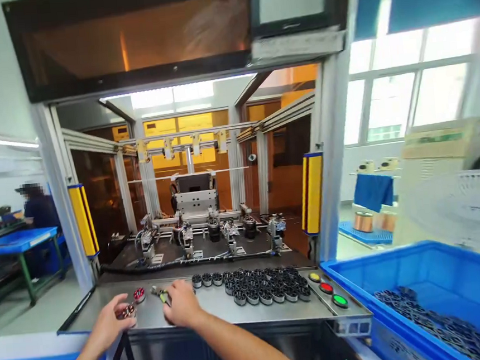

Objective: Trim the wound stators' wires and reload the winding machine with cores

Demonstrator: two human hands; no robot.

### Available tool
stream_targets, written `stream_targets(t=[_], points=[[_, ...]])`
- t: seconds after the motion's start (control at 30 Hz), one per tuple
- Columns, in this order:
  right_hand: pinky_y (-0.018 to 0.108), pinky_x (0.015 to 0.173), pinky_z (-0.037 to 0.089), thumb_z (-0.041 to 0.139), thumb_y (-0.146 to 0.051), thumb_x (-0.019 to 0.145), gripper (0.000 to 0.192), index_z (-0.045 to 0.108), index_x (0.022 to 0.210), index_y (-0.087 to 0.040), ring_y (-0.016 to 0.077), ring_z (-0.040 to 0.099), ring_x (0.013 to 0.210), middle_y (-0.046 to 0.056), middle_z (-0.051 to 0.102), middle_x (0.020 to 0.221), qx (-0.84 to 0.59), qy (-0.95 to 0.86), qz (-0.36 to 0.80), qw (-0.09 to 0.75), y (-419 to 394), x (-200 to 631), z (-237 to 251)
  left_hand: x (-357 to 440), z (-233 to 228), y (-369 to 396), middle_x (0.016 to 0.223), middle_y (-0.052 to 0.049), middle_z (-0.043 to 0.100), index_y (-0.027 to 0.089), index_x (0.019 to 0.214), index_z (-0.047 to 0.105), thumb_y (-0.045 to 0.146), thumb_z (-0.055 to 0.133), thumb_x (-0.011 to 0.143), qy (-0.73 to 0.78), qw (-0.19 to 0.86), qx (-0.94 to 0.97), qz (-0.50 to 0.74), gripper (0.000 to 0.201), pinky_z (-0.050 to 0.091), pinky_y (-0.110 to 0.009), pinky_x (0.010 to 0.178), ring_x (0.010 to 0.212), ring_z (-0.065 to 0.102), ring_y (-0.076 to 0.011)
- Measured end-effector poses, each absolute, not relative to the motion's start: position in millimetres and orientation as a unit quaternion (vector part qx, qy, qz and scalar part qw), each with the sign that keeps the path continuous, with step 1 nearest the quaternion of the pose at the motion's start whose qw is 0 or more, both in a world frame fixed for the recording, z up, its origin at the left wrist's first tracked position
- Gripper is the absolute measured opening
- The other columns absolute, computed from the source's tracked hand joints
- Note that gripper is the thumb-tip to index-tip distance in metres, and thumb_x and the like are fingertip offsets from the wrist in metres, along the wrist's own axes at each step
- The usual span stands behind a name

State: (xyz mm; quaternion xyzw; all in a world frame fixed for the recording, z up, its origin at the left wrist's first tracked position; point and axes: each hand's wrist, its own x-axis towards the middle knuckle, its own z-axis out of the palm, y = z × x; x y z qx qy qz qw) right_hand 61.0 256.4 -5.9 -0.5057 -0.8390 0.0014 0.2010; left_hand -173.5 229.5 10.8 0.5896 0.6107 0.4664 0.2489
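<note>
At the left of the metal worktop, my left hand (109, 321) has its fingers closed round a copper-wound motor stator (128, 311). Just beyond it lies a stator with red on it (139, 294), touched by neither hand. My right hand (182, 304) is wrapped round wire nippers (163, 296) with yellow-green handles, low over the worktop, their tips pointing left towards the stators. Part of the handles is hidden by the fingers. To the right of this hand, many black stator cores (265, 284) stand in packed rows.
Yellow, red and green buttons (325, 288) sit at the worktop's right end. A blue bin (398, 258) of dark parts stands beside it. Behind are the winding machine's fixtures (186, 240) between yellow side guards (312, 193). Far left, a person (38, 206) is at another bench.
</note>
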Motion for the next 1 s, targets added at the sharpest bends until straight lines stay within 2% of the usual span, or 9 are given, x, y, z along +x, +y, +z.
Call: stream_targets(t=[0.17,0.33,0.43,0.57,0.73,0.87,1.0], points=[[0.049,0.097,0.051,0.063,-0.04,0.094,0.032,0.063,0.116,-0.016,0.0248,0.062,0.113,0.009,0.064,0.122,-0.518,-0.823,0.024,0.232,259.0,60.7,-4.4,-175.5,21.5,226.5,0.075,-0.009,0.078,0.02,0.09,0.064,0.037,0.084,0.038,0.621,0.214,0.566,0.498,0.058,0.057,-0.053,0.083,0.077,0.075,-0.0368],[0.05,0.098,0.051,0.062,-0.038,0.095,0.035,0.061,0.122,-0.016,0.0257,0.061,0.115,0.01,0.061,0.128,-0.519,-0.819,0.047,0.238,260.4,66.4,-12.3,-184.7,25.4,217.0,0.093,-0.009,0.075,0.02,0.103,0.06,0.035,0.085,0.042,0.628,0.212,0.496,0.561,0.068,0.057,-0.047,0.086,0.082,0.074,-0.0284],[0.05,0.097,0.051,0.062,-0.038,0.095,0.035,0.06,0.123,-0.017,0.0257,0.061,0.115,0.01,0.06,0.129,-0.514,-0.823,0.057,0.237,261.5,67.5,-14.2,-185.4,18.6,209.2,0.095,-0.007,0.073,0.019,0.106,0.059,0.026,0.086,0.042,0.624,0.228,0.443,0.602,0.069,0.056,-0.044,0.089,0.088,0.072,-0.0251],[0.049,0.097,0.052,0.062,-0.037,0.095,0.035,0.06,0.123,-0.016,0.0253,0.061,0.114,0.01,0.061,0.128,-0.503,-0.825,0.067,0.249,259.0,69.5,-11.9,-180.7,9.5,196.9,0.088,-0.003,0.071,0.019,0.105,0.058,0.016,0.085,0.047,0.597,0.265,0.375,0.658,0.064,0.056,-0.035,0.081,0.08,0.071,-0.0187],[0.049,0.097,0.051,0.061,-0.039,0.095,0.034,0.061,0.121,-0.016,0.0252,0.061,0.114,0.009,0.062,0.127,-0.495,-0.815,0.089,0.289,257.9,76.0,-10.2,-181.2,9.4,186.6,0.089,0.001,0.07,0.021,0.102,0.056,0.008,0.081,0.055,0.531,0.312,0.324,0.718,0.055,0.054,-0.021,0.065,0.072,0.069,-0.0113],[0.05,0.098,0.05,0.061,-0.042,0.095,0.035,0.062,0.119,-0.016,0.0249,0.062,0.112,0.009,0.063,0.124,-0.498,-0.793,0.117,0.331,258.0,80.3,-6.4,-181.6,13.6,181.8,0.089,0.002,0.071,0.022,0.1,0.057,0.004,0.079,0.058,0.491,0.343,0.312,0.738,0.05,0.056,-0.021,0.064,0.072,0.07,-0.0112],[0.05,0.105,0.044,0.063,-0.043,0.092,0.038,0.063,0.119,-0.015,0.0268,0.057,0.121,0.011,0.062,0.128,-0.466,-0.775,0.143,0.402,241.7,86.8,-0.7,-180.5,20.6,181.2,0.091,0.002,0.072,0.022,0.099,0.059,0.001,0.078,0.058,0.466,0.35,0.315,0.749,0.05,0.059,-0.02,0.068,0.076,0.071,-0.0115]])
